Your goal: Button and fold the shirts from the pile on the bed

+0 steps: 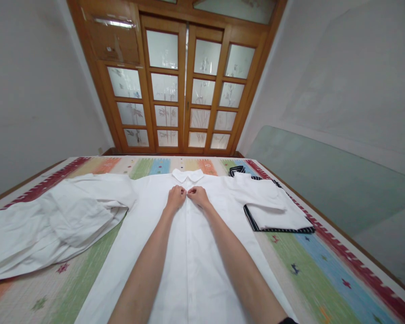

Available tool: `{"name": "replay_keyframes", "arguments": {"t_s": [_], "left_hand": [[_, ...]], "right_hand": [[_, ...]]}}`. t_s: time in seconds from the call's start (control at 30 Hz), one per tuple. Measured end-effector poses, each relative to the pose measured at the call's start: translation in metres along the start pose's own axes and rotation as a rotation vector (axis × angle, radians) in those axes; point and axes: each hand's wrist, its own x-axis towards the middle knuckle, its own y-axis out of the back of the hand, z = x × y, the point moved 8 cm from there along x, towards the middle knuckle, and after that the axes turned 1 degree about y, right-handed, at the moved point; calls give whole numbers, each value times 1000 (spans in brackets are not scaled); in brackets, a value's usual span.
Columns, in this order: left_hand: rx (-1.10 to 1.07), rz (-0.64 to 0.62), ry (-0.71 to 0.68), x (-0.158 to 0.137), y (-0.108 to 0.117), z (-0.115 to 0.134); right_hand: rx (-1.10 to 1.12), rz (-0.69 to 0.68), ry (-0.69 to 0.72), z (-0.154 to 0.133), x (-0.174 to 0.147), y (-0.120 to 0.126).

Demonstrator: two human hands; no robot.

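A white collared shirt [155, 270] lies spread out, front side up, with its collar [188, 175] at the far end. Just below the collar, my left hand [177, 197] pinches the shirt's front edge at the middle line. My right hand [198, 196] is closed in a pinch on the same line, close beside the left. Whatever button lies between the fingertips is too small to make out. Both forearms reach across the shirt's body.
A crumpled white garment [54, 220] lies at left. To the right, folded white clothing [283, 211] rests on black striped fabric [251, 218]. Underneath is a colourful patterned cloth [300, 265]. Wooden glass-paned doors [185, 90] stand beyond, and a pale glass panel [324, 175] leans against the right wall.
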Motion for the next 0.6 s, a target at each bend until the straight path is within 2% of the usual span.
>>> {"name": "replay_keyframes", "arguments": {"t_s": [0.2,0.37,0.6], "left_hand": [[24,30,-17,-1,2,2],[-14,25,-15,1,1,-1],[-17,21,-15,1,1,-1]], "right_hand": [[-81,-16,-89,0,3,-2],[-179,-42,-73,-8,5,-3],[-267,-33,-105,-4,5,-5]]}}
